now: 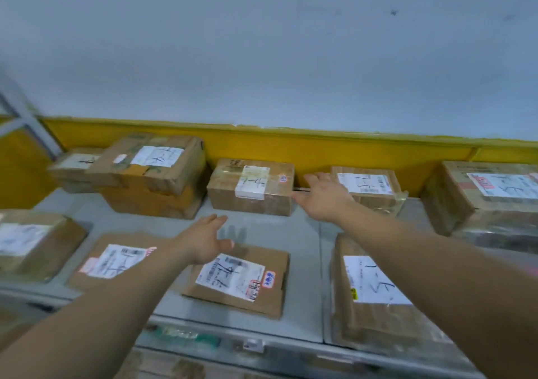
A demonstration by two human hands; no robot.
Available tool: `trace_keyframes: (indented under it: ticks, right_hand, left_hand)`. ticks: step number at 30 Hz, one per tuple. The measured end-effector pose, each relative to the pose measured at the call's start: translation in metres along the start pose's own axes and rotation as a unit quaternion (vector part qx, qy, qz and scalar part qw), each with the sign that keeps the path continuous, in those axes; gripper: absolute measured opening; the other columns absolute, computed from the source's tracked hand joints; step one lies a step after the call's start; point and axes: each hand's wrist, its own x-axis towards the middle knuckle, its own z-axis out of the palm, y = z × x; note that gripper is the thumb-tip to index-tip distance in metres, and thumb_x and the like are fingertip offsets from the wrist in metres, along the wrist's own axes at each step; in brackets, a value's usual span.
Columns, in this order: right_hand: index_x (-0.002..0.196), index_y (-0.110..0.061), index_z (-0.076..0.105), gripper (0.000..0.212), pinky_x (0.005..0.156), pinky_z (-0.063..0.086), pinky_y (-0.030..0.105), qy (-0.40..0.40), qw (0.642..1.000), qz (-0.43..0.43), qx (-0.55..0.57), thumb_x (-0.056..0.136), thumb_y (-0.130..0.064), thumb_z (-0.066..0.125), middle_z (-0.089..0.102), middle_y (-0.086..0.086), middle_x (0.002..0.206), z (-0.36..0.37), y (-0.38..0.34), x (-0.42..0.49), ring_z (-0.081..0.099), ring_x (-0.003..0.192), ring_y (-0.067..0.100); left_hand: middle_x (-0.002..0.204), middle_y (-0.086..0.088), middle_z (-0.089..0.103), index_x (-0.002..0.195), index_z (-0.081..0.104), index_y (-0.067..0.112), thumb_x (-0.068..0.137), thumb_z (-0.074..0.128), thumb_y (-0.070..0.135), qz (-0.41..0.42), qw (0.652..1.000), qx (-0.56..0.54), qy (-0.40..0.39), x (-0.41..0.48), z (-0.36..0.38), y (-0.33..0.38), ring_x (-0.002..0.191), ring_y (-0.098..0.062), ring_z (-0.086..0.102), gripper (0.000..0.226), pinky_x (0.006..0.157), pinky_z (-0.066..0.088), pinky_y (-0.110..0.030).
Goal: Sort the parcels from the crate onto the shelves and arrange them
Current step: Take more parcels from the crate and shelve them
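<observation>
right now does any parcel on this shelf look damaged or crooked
The big back-left box looks battered, its top creased and patched with tape. The flat front-middle parcel lies askew to the shelf edge. Nothing looks spilled.

Head view: looks forward-down, close over shelf (270,227), wall behind.

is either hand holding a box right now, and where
Nothing is held: left hand and right hand are both open, above the shelf.
</observation>
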Motion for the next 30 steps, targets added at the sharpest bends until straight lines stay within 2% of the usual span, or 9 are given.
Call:
trace_keyframes:
  ticks: [4, 7, 9, 12, 15, 20, 26, 30]
  right_hand:
    - [0.154, -0.018, 0.028, 0.071, 0.117, 0.028, 0.045, -0.016, 0.999, -0.029, 0.014, 0.098, -0.060, 0.039, 0.028, 0.012, 0.158, 0.028, -0.070, -0.022, 0.026, 0.145, 0.031]
    - [0.155, -0.020, 0.025, 0.070, 0.117, 0.026, 0.044, -0.042, 0.998, -0.010, 0.043, 0.098, -0.058, 0.039, 0.026, 0.009, 0.160, 0.066, -0.096, -0.037, 0.023, 0.146, 0.028]
    - [0.156, -0.021, 0.021, 0.069, 0.118, 0.022, 0.046, -0.077, 0.995, 0.023, 0.051, 0.099, -0.056, 0.038, 0.018, 0.008, 0.163, 0.092, -0.099, -0.043, 0.015, 0.149, 0.029]
    - [0.157, -0.025, 0.016, 0.069, 0.120, 0.015, 0.048, -0.109, 0.988, 0.086, 0.065, 0.099, -0.054, 0.039, 0.000, 0.008, 0.166, 0.126, -0.089, -0.049, 0.000, 0.151, 0.034]
    - [0.157, -0.027, 0.012, 0.071, 0.121, 0.016, 0.046, -0.117, 0.984, 0.105, 0.079, 0.099, -0.056, 0.040, -0.003, 0.009, 0.166, 0.149, -0.080, -0.052, 0.001, 0.151, 0.034]
    - [0.158, -0.022, 0.012, 0.070, 0.120, 0.018, 0.043, -0.110, 0.984, 0.108, 0.086, 0.100, -0.051, 0.040, -0.002, 0.009, 0.166, 0.153, -0.076, -0.055, 0.003, 0.152, 0.030]
    - [0.158, -0.021, 0.011, 0.070, 0.120, 0.018, 0.044, -0.127, 0.983, 0.116, 0.067, 0.101, -0.051, 0.038, 0.000, 0.009, 0.166, 0.148, -0.072, -0.068, 0.003, 0.152, 0.030]
    - [0.157, -0.019, 0.014, 0.070, 0.119, 0.019, 0.045, -0.099, 0.988, 0.106, 0.055, 0.100, -0.050, 0.040, 0.007, 0.010, 0.165, 0.130, -0.081, -0.061, 0.006, 0.150, 0.030]
  left_hand:
    - [0.163, -0.003, 0.008, 0.155, 0.014, 0.022, 0.095, 0.051, 0.050, -0.026, 1.000, -0.004, -0.009, -0.023, 0.011, -0.061, 0.149, -0.023, 0.011, 0.075, 0.119, 0.015, -0.037]
    - [0.162, -0.007, 0.013, 0.154, 0.020, 0.020, 0.093, 0.054, 0.048, -0.021, 0.999, -0.032, -0.010, -0.022, 0.030, -0.083, 0.149, -0.026, 0.013, 0.075, 0.119, 0.017, -0.037]
    - [0.159, -0.011, 0.021, 0.150, 0.027, 0.020, 0.092, 0.054, 0.048, 0.004, 0.999, -0.033, -0.015, -0.019, 0.045, -0.089, 0.148, -0.028, 0.012, 0.070, 0.117, 0.020, -0.039]
    - [0.160, -0.008, 0.019, 0.154, 0.018, 0.022, 0.092, 0.053, 0.051, 0.022, 0.999, -0.035, -0.010, -0.017, 0.067, -0.090, 0.149, -0.025, 0.011, 0.077, 0.119, 0.017, -0.038]
    - [0.159, -0.009, 0.021, 0.156, 0.008, 0.019, 0.094, 0.053, 0.046, 0.026, 0.998, -0.049, -0.010, -0.017, 0.085, -0.086, 0.146, -0.025, 0.018, 0.081, 0.119, 0.018, -0.034]
    - [0.152, -0.008, 0.033, 0.154, 0.012, 0.018, 0.094, 0.053, 0.045, 0.045, 0.997, -0.061, 0.009, -0.026, 0.095, -0.084, 0.137, -0.025, 0.034, 0.078, 0.111, 0.029, -0.032]
    - [0.158, -0.004, 0.025, 0.155, 0.008, 0.021, 0.094, 0.053, 0.048, 0.063, 0.996, -0.055, -0.023, -0.037, 0.095, -0.080, 0.144, -0.022, 0.024, 0.081, 0.117, 0.022, -0.033]
    - [0.161, -0.007, 0.016, 0.156, 0.005, 0.018, 0.094, 0.051, 0.051, 0.052, 0.998, -0.029, -0.020, -0.032, 0.075, -0.084, 0.148, -0.024, 0.016, 0.083, 0.119, 0.018, -0.038]
